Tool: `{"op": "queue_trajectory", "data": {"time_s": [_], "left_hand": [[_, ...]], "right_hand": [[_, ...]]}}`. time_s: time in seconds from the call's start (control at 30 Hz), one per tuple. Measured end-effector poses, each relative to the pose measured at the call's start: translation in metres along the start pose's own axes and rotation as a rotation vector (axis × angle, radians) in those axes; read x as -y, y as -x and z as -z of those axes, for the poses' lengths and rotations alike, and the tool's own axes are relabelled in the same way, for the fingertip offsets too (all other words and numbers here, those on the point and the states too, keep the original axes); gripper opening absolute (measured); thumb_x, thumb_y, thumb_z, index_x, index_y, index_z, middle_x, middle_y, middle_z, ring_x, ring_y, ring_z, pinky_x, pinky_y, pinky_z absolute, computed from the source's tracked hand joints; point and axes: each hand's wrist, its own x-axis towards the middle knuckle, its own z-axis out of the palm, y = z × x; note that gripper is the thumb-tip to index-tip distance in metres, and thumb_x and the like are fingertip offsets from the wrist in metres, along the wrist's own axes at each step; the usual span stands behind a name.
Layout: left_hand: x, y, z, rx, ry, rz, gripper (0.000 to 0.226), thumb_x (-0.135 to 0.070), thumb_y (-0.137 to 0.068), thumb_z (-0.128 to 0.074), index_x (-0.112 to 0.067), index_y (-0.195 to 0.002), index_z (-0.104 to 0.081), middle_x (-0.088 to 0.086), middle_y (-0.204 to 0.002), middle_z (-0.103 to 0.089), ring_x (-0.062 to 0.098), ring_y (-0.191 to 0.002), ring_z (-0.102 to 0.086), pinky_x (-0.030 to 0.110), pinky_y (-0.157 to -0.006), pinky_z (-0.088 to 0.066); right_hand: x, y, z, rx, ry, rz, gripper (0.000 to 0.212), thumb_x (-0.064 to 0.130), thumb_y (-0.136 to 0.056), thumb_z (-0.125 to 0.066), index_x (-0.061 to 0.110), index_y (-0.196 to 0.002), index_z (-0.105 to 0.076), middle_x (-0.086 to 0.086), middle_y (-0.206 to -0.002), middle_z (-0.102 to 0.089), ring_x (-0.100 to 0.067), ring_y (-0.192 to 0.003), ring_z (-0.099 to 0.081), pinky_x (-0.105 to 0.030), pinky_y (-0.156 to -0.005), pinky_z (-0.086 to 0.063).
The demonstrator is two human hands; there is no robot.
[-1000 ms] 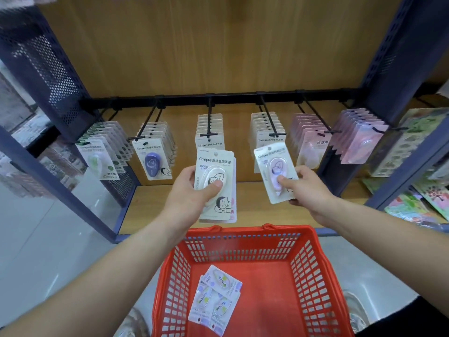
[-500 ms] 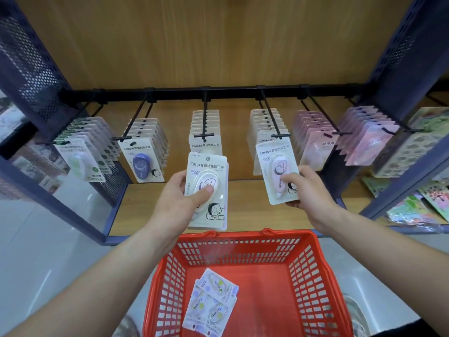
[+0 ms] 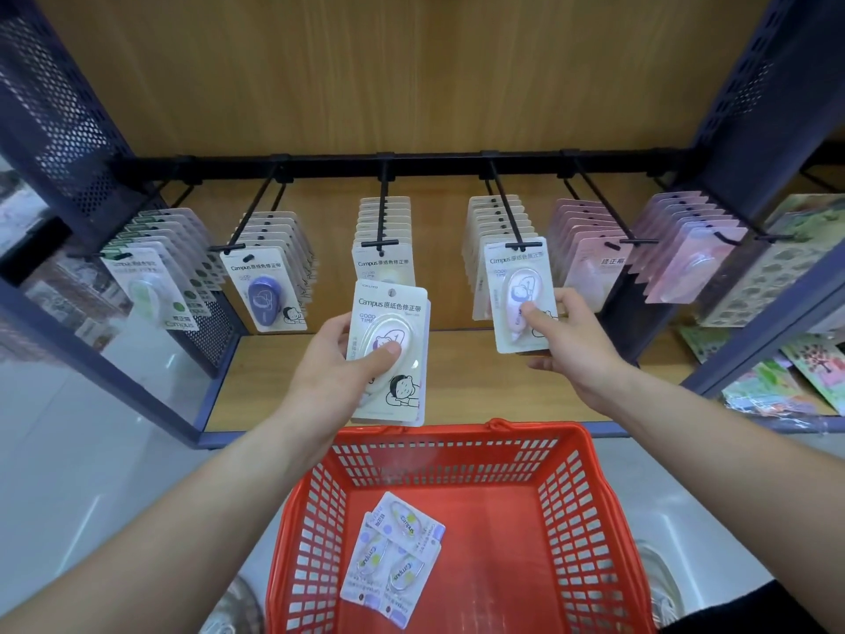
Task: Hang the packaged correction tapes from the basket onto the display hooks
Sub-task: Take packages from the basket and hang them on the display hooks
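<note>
- Your right hand (image 3: 571, 345) pinches the lilac pack (image 3: 516, 286) by its lower right corner, thumb on the front and fingers curled behind. The card stands upright at about 1 o'clock from the centre of your view, its top edge level with the crossbar tip of the fourth hook (image 3: 507, 212).
- The head view does not resolve the hang hole against that tip, so I cannot tell whether the card is threaded or only held up to it.
- Your left hand (image 3: 338, 372) grips the white pack (image 3: 393, 313), thumb across the blister and fingers wrapped round the left edge. It is held in the air at 6 o'clock of the middle hook (image 3: 383, 208), and its top overlaps that hook's front card in view.
- The basket (image 3: 571, 496) sits at 6 o'clock, with a small heap of loose packs (image 3: 393, 551) flat on its floor towards 7 o'clock.
- Step in hand: I judge you are hanging the lilac pack, and with every hook well stocked the job looks far along.
- Next: line the hole up with the tip and slide the card towards 12 o'clock along the wire. Let go only once it hangs by itself.
- Then take the white pack to the middle hook, whose front card carries the same print.
</note>
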Motion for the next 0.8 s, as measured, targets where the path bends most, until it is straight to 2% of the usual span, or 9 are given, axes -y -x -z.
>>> {"op": "queue_trajectory", "data": {"time_s": [0.1,0.2,0.3,0.37,0.4,0.47,0.57,0.67,0.8], "left_hand": [[0.001,0.001,-0.002,0.002,-0.001,0.003,0.048,-0.018,-0.089,-0.079,-0.022,-0.132,-0.058,0.000,-0.115,-0.076,0.027,-0.102,-0.075,0.057,-0.093,-0.058],[0.003,0.002,-0.004,0.009,0.011,0.002,0.049,-0.018,-0.089,-0.079,-0.020,-0.133,-0.058,0.001,-0.114,-0.077,0.027,-0.101,-0.075,0.056,-0.092,-0.058],[0.002,0.001,-0.006,0.004,0.036,-0.001,0.050,-0.017,-0.088,-0.079,-0.017,-0.133,-0.058,0.003,-0.113,-0.077,0.028,-0.101,-0.076,0.057,-0.092,-0.058],[0.002,-0.001,-0.005,-0.003,0.045,-0.005,0.051,-0.017,-0.087,-0.080,-0.017,-0.133,-0.058,0.004,-0.113,-0.077,0.029,-0.101,-0.075,0.058,-0.093,-0.057],[0.002,-0.002,-0.004,-0.003,0.050,-0.005,0.051,-0.017,-0.087,-0.080,-0.017,-0.133,-0.058,0.005,-0.113,-0.077,0.030,-0.102,-0.075,0.058,-0.093,-0.057],[0.002,-0.003,-0.001,-0.010,0.066,-0.004,0.054,-0.017,-0.085,-0.081,-0.019,-0.134,-0.058,0.005,-0.113,-0.077,0.031,-0.101,-0.075,0.059,-0.093,-0.057],[0.002,-0.001,0.003,-0.012,0.068,-0.009,0.059,-0.014,-0.084,-0.082,-0.020,-0.136,-0.055,0.002,-0.112,-0.078,0.030,-0.099,-0.076,0.058,-0.089,-0.059],[0.001,0.001,0.003,0.014,0.044,-0.034,0.058,-0.010,-0.083,-0.081,-0.017,-0.135,-0.055,0.002,-0.110,-0.078,0.027,-0.098,-0.076,0.053,-0.086,-0.061],[0.002,0.002,0.004,0.010,0.041,-0.047,0.064,-0.011,-0.078,-0.084,-0.016,-0.135,-0.055,0.003,-0.112,-0.078,0.027,-0.099,-0.076,0.052,-0.086,-0.061]], "right_hand": [[0.002,-0.005,-0.005,-0.016,0.000,-0.011,0.020,0.036,-0.101,-0.061,0.025,-0.116,-0.054,0.002,-0.115,-0.069,-0.020,-0.101,-0.071,-0.036,-0.071,-0.061],[0.002,-0.008,-0.012,-0.024,0.058,-0.078,0.022,0.037,-0.101,-0.058,0.027,-0.120,-0.052,0.001,-0.117,-0.068,-0.023,-0.092,-0.074,-0.042,-0.077,-0.063],[0.001,-0.015,-0.014,-0.038,0.235,-0.153,0.051,0.040,-0.098,-0.059,0.032,-0.145,-0.041,0.003,-0.133,-0.056,-0.027,-0.108,-0.064,-0.045,-0.076,-0.061],[0.001,-0.017,-0.016,-0.080,0.382,-0.184,0.072,0.045,-0.094,-0.062,0.024,-0.155,-0.029,-0.003,-0.141,-0.047,-0.031,-0.116,-0.056,-0.042,-0.072,-0.056],[0.002,-0.015,-0.018,-0.094,0.429,-0.173,0.073,0.048,-0.091,-0.063,0.020,-0.152,-0.034,-0.006,-0.141,-0.048,-0.033,-0.116,-0.056,-0.041,-0.074,-0.054],[0.006,-0.004,-0.027,-0.062,0.461,-0.091,0.050,0.045,-0.092,-0.062,0.016,-0.131,-0.053,-0.004,-0.125,-0.059,-0.028,-0.107,-0.061,-0.038,-0.081,-0.049],[0.018,0.026,-0.047,0.254,0.313,-0.014,0.019,0.037,-0.101,-0.059,0.019,-0.101,-0.066,0.001,-0.096,-0.071,-0.018,-0.083,-0.067,-0.033,-0.074,-0.048],[0.026,0.048,-0.068,0.493,0.180,-0.016,0.022,0.039,-0.101,-0.060,0.018,-0.095,-0.061,-0.011,-0.100,-0.076,-0.018,-0.079,-0.073,-0.034,-0.071,-0.053],[0.023,0.049,-0.078,0.452,0.123,-0.005,0.024,0.039,-0.096,-0.067,0.017,-0.094,-0.058,-0.013,-0.102,-0.077,-0.022,-0.080,-0.074,-0.037,-0.070,-0.055]]}}
